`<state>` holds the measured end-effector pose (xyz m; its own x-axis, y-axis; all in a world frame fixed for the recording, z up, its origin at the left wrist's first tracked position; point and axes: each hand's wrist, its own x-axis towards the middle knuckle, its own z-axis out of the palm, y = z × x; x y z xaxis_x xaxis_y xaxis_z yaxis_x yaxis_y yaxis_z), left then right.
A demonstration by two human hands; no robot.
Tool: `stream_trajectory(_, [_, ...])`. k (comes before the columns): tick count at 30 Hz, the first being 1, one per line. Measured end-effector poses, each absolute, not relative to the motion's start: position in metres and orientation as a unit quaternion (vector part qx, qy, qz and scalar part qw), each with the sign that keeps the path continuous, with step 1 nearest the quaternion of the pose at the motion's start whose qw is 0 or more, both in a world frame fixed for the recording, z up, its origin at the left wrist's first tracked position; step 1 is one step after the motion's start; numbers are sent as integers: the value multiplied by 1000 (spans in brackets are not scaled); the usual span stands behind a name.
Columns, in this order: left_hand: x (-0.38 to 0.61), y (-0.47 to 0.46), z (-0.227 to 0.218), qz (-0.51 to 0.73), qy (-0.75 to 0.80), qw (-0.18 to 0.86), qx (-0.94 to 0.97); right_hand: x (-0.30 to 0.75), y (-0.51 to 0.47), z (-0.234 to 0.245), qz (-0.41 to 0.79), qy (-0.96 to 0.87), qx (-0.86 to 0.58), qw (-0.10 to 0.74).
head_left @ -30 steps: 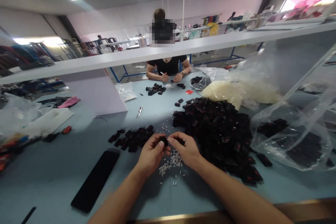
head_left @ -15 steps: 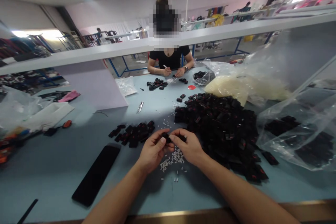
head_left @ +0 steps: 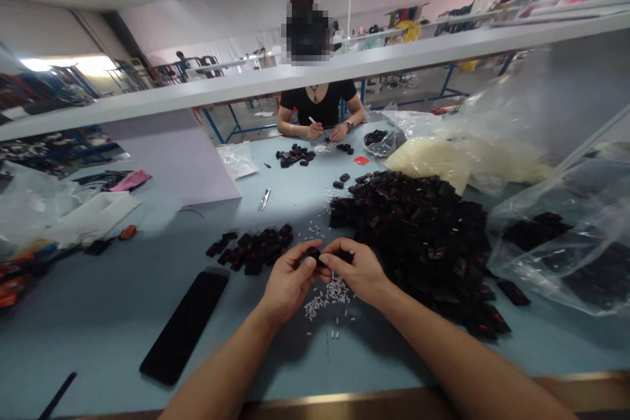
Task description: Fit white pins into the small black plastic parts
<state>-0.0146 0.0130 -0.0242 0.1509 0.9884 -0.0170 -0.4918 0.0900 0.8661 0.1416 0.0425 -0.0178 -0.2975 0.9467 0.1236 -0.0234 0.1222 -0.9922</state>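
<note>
holds a small black piece (head_left: 314,253) in the left hand (head_left: 287,283), pinched by thumb and fingers, over the table (head_left: 98,321). has the right hand (head_left: 363,272) right up by the piece, with thumb and finger bent in close; cannot tell about a grip there. see lots of white bits (head_left: 336,291) below the hands. find a small black pile (head_left: 258,248) and a black slab (head_left: 184,328) to the left, a big black pile (head_left: 418,236) to the right, then a clear bag (head_left: 585,243). see a person (head_left: 317,108) across the table.
</note>
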Motion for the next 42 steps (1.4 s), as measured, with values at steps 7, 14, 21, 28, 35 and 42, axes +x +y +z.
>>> stream_trajectory(7, [-17,13,-23,541,338,666,388,143,44,-17,638,-539,-349,425])
stream_trajectory(14, [-16,14,-23,546,356,651,390,144,44,-13,548,-597,-384,442])
stream_trajectory(21, [-18,13,-25,538,354,664,379,146,46,-10,567,-600,-369,427])
stream_trajectory(28, [-13,12,-21,546,351,668,365,145,46,-16,613,-548,-370,433])
stream_trajectory(35, [-12,13,-21,550,353,668,356,146,49,-15,581,-580,-370,435])
stream_trajectory(42, [-13,12,-20,543,343,680,353,148,47,-10,606,-570,-362,420])
